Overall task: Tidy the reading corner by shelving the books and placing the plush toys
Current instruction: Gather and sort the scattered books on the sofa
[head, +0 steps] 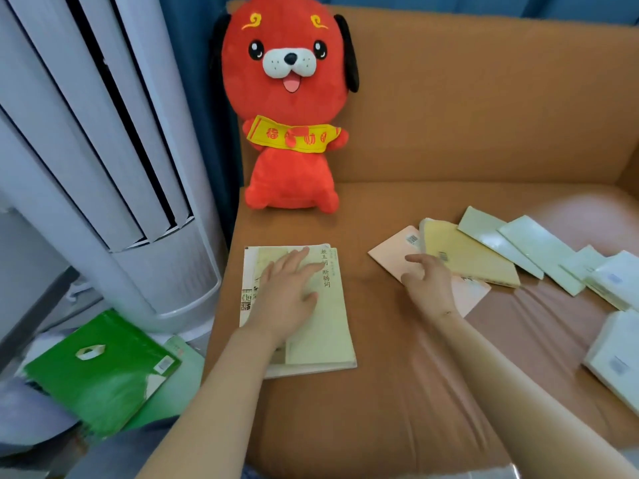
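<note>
White tower air conditioner (103, 160) stands left of orange sofa (484, 108); green books (100, 371) on floor at its base. Blue curtain (193, 63) behind. Red plush dog (290, 108) sits upright in sofa's left corner. Left hand (288, 293) flat, grip open, pressing stacked books (325, 323) on sofa seat. Right hand (430, 283), fingers relaxed, touches pink book (390, 254); yellow book (473, 259) overlaps it; pale books (539, 250) fan rightward.

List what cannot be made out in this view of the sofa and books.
- Book count in the pale stack: the left hand lies flat on top, covering the covers.
- Pink book: the right hand and a yellow book hide its cover.
- White books at right: cut off by the frame edge.
- Any shelf: not in view.
</note>
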Available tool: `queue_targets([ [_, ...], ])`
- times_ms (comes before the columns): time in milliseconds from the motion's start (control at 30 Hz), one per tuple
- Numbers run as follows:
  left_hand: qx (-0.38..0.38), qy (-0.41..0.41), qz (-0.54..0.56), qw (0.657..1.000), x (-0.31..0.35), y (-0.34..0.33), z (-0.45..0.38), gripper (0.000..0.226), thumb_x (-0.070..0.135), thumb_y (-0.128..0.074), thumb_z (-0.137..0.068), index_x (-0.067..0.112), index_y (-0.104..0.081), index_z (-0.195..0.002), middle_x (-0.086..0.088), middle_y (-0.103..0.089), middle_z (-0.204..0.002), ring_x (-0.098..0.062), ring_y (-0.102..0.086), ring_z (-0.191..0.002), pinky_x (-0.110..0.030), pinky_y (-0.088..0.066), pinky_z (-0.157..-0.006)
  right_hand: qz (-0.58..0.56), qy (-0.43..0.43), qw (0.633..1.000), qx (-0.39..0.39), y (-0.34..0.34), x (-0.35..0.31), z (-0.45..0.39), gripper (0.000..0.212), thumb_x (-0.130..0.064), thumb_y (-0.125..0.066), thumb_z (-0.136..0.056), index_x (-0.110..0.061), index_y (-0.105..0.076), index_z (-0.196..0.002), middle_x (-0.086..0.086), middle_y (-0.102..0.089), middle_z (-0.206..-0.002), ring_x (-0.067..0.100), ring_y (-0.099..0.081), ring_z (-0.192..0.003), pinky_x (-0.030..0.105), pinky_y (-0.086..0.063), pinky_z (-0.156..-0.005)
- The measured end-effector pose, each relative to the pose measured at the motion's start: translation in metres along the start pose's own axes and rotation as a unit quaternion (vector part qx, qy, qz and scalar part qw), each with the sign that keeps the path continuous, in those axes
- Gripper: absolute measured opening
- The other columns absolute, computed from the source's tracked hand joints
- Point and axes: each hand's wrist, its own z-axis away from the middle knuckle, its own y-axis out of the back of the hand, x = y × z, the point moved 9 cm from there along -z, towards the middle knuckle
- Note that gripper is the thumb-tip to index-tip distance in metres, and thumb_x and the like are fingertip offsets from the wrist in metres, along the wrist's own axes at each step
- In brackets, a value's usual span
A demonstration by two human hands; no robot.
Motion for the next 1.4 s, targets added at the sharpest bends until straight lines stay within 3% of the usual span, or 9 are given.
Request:
queue_targets([
  [133,-0.049,-0.012,-0.07,0.996,0.016,-0.039,-0.002,0.048,0.04,-0.027,-0.1,0.035,-0.029,-0.148,0.008,-0.01,-0.161,-0.01,-0.002,-0.148,-0.04,0.005,-0.12,0.235,-0.032,0.968,-0.077,0.013,0.028,-0.015,0.071,-0.038,-0.066,-0.078,-0.017,-0.037,-0.14,0.007,-0.022,-0.152,0.028,-0.018,-0.14,0.045,-0.027,-0.109],
  [233,-0.039,-0.018,-0.126,0.991,0.015,-0.052,0.0,0.074,0.05,0.012,-0.083,0.038,-0.013,-0.152,0.01,-0.002,-0.162,-0.009,0.005,-0.148,-0.041,0.009,-0.119,0.337,-0.032,0.934,-0.117,0.008,0.041,-0.017,0.091,-0.054,-0.062,-0.075,-0.022,-0.016,-0.147,0.004,-0.001,-0.157,0.028,-0.003,-0.145,0.052,-0.018,-0.111],
  [467,-0.038,-0.013,-0.147,0.988,0.014,-0.052,0.0,0.08,0.049,0.018,-0.078,0.038,-0.01,-0.152,0.011,-0.001,-0.161,-0.008,0.006,-0.148,-0.041,0.009,-0.12,0.303,0.015,0.944,-0.127,0.02,0.035,-0.055,0.059,-0.031,-0.049,-0.089,-0.013,-0.032,-0.142,0.009,-0.03,-0.15,0.03,-0.027,-0.136,0.043,-0.034,-0.106],
  [767,-0.034,-0.028,-0.12,0.992,0.016,-0.05,0.001,0.079,0.052,0.013,-0.08,0.038,-0.018,-0.151,0.012,-0.005,-0.161,-0.007,0.004,-0.148,-0.039,0.01,-0.119,0.531,0.184,0.814,-0.148,0.017,0.01,-0.068,0.031,-0.024,-0.046,-0.092,-0.006,-0.046,-0.118,0.011,-0.061,-0.102,0.029,-0.059,-0.091,0.033,-0.04,-0.066],
  [933,0.028,-0.003,0.094,0.995,0.006,-0.031,0.0,0.041,0.026,-0.046,-0.098,0.032,-0.046,-0.139,0.011,-0.038,-0.15,-0.005,-0.023,-0.143,-0.03,0.002,-0.12,0.4,0.214,0.889,-0.064,0.035,-0.014,-0.051,0.02,-0.029,-0.044,-0.098,-0.015,-0.058,-0.097,0.005,-0.06,-0.075,0.026,-0.054,-0.073,0.032,-0.031,-0.059],
  [1067,0.047,0.062,0.349,0.934,0.0,-0.02,0.001,0.062,0.01,-0.062,-0.091,0.036,-0.039,-0.142,0.02,-0.044,-0.141,-0.006,-0.041,-0.133,-0.032,-0.03,-0.113,0.206,0.291,0.934,-0.004,0.051,-0.051,-0.009,0.038,-0.035,-0.049,-0.095,-0.011,-0.051,-0.067,-0.002,-0.042,-0.051,0.021,-0.043,-0.053,0.033,-0.03,-0.052],
  [1133,0.027,0.056,0.419,0.906,0.012,-0.014,0.004,0.067,0.022,-0.067,-0.089,0.042,-0.034,-0.144,0.026,-0.038,-0.144,0.004,-0.039,-0.132,-0.022,-0.031,-0.108,0.154,0.315,0.937,0.0,0.054,-0.068,0.012,0.036,-0.039,-0.046,-0.093,-0.011,-0.064,-0.078,0.0,-0.058,-0.059,0.02,-0.052,-0.057,0.035,-0.04,-0.056],
  [1233,-0.009,0.0,0.399,0.917,0.044,0.0,0.013,0.068,0.037,-0.071,-0.083,0.048,-0.035,-0.14,0.039,-0.031,-0.141,0.023,-0.024,-0.129,-0.007,-0.022,-0.103,0.087,0.337,0.937,-0.022,0.059,-0.1,0.033,0.031,-0.035,-0.048,-0.093,-0.014,-0.07,-0.093,-0.002,-0.07,-0.076,0.017,-0.062,-0.068,0.034,-0.047,-0.064],
  [1400,-0.028,0.022,0.464,0.885,0.062,0.005,0.02,0.029,0.027,-0.072,-0.084,0.028,-0.062,-0.112,0.009,-0.071,-0.106,-0.009,-0.067,-0.099,-0.02,-0.055,-0.078,-0.023,0.32,0.939,-0.121,0.044,-0.14,0.046,0.018,-0.026,-0.059,-0.094,-0.016,-0.074,-0.096,-0.006,-0.072,-0.085,0.009,-0.062,-0.074,0.019,-0.045,-0.066],
])
